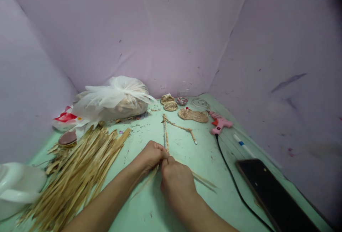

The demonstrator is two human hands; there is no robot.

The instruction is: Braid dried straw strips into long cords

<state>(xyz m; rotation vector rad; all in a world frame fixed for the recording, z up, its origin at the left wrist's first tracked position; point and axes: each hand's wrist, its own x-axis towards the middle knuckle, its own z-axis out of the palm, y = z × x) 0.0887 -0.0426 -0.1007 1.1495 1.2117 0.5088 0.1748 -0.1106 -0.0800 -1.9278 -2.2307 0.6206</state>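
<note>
On green tabletop point(149, 207), left hand point(151, 155) and right hand point(177, 182) both pinch braided cord point(166, 135); bag label point(65, 117) blurred.

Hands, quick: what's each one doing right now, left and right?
Left hand: closed, pinching the thin tan braided straw cord.
Right hand: closed, gripping the same cord right beside the left.

A tan braided straw cord point(166, 135) is lying flat on the table point(208, 153), running straight away, then bending back rightward. Its loose strips point(204, 181) are splaying at the near end.
</note>
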